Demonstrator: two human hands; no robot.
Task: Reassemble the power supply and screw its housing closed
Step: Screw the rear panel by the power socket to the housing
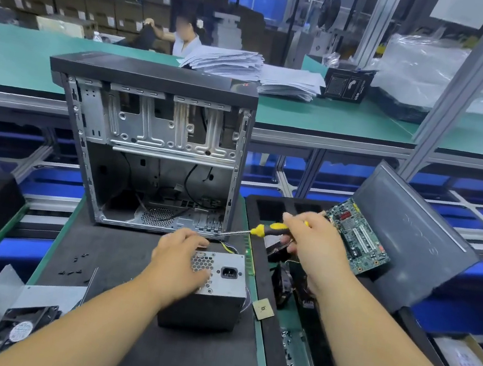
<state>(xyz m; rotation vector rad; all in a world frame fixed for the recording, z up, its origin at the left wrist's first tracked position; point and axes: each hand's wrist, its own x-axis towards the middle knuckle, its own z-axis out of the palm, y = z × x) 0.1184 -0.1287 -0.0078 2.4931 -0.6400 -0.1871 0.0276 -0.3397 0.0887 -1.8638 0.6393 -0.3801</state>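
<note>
Black mat (114, 257), bare patch left of PSU (217, 286) w/ open PC case (156, 150) just behind; our left hand (180, 258) rests loosely curled on PSU top, right hand (313, 241) grips screwdriver (261, 228).

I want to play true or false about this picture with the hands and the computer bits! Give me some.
1. The right hand grips a yellow-and-black-handled screwdriver. True.
2. The left hand rests on the grey metal power supply box. True.
3. The open black computer case lies flat on its side. False: it stands upright.
4. The green circuit board sits inside the case. False: it lies to the right, outside it.
5. Small black screws lie left of the box. True.
</note>
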